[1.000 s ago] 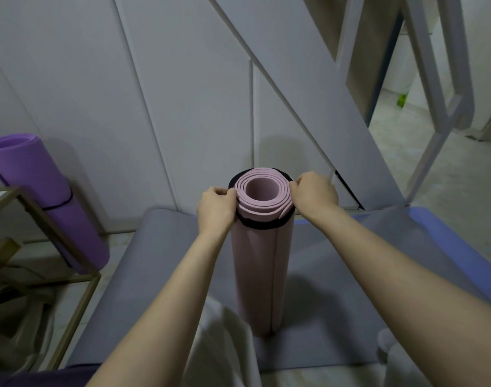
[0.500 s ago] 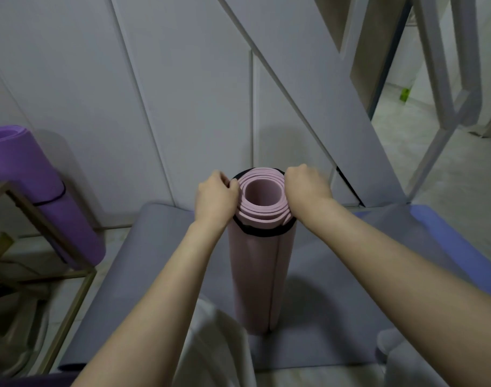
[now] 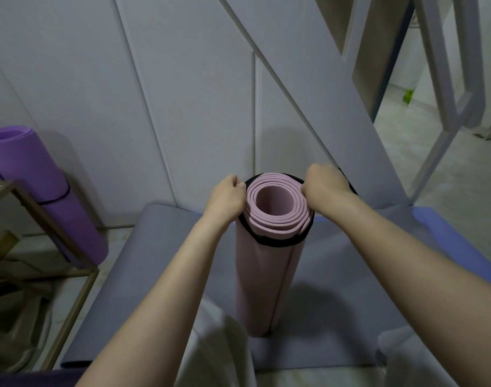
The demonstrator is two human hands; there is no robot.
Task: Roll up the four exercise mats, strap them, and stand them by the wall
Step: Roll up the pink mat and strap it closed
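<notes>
A rolled pink mat (image 3: 262, 280) stands upright on a flat grey mat (image 3: 160, 263). A black strap (image 3: 275, 242) loops around the roll just below its top rim. My left hand (image 3: 226, 199) grips the strap at the roll's left side, fingers curled. My right hand (image 3: 324, 182) grips the strap at the right side. A rolled purple mat (image 3: 40, 191) with a thin black strap leans against the white wall at the left. A blue mat (image 3: 459, 241) lies flat at the right, partly under the grey one.
A gold metal frame (image 3: 57, 247) stands at the left in front of the purple roll. White slanted stair panels (image 3: 308, 88) rise behind the pink roll. An open doorway with tiled floor (image 3: 423, 135) lies at the right. White fabric on my legs (image 3: 216, 347) fills the bottom.
The strap has slid a little lower on the pink roll, more of the roll's top showing above it. Both hands stay on the strap at the sides.
</notes>
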